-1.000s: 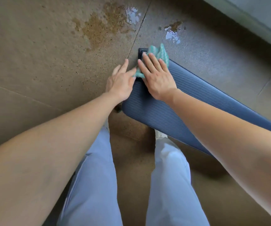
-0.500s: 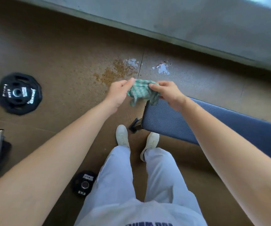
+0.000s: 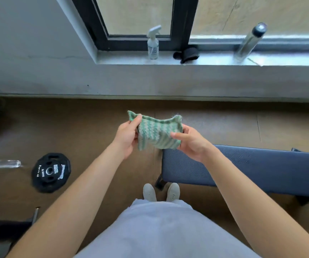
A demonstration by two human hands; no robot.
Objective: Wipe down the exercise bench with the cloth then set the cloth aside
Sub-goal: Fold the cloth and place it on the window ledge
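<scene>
A green and white striped cloth [image 3: 155, 132] hangs in the air between both hands, above the floor and just past the left end of the bench. My left hand [image 3: 126, 137] pinches its left edge. My right hand [image 3: 191, 141] grips its right side with the thumb on top. The blue padded exercise bench [image 3: 261, 168] runs from the middle of the view to the right edge, below my right forearm. Neither hand touches the bench.
A window sill [image 3: 215, 61] ahead carries a spray bottle [image 3: 153, 43], a black item [image 3: 187, 54] and a metal cylinder [image 3: 249, 41]. On the floor at left lie a black weight plate [image 3: 51, 172] and a clear bottle [image 3: 4, 163]. My shoes [image 3: 161, 191] stand by the bench end.
The cloth left the bench end, where my right hand pressed it, and now both hands hold it up, spread wider. My view rose from the floor to the window sill.
</scene>
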